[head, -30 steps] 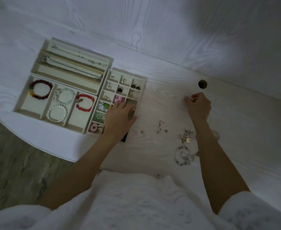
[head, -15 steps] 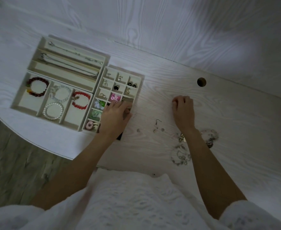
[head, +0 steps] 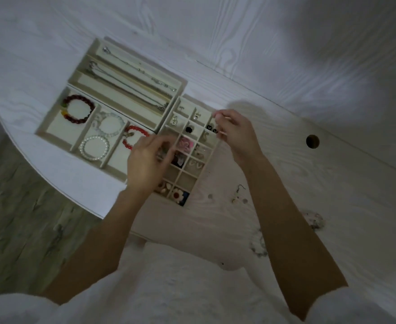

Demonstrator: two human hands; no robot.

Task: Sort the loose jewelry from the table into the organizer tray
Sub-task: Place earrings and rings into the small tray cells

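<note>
Right hand (head: pixel 235 134) over far right corner of small-cell organizer tray (head: pixel 193 176), fingertips pinched together; item between them too small to make out. Left hand (head: pixel 148 164) over tray's left cells, fingers loosely curled, blurred; hold cannot be told. Loose jewelry (head: pixel 239 195) on table (head: pixel 332 195), right of tray: hook earring, small studs, chain pieces. Likely featherlight, slippery, bendable, tangle-prone; best pinched at hook or post, chains lifted by clasp.

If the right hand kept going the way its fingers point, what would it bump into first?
Probably the small-compartment organizer tray. The right hand points up-left over the tray's top right corner, so its rim or the black studs come first. How high the hand is cannot be told.
</note>
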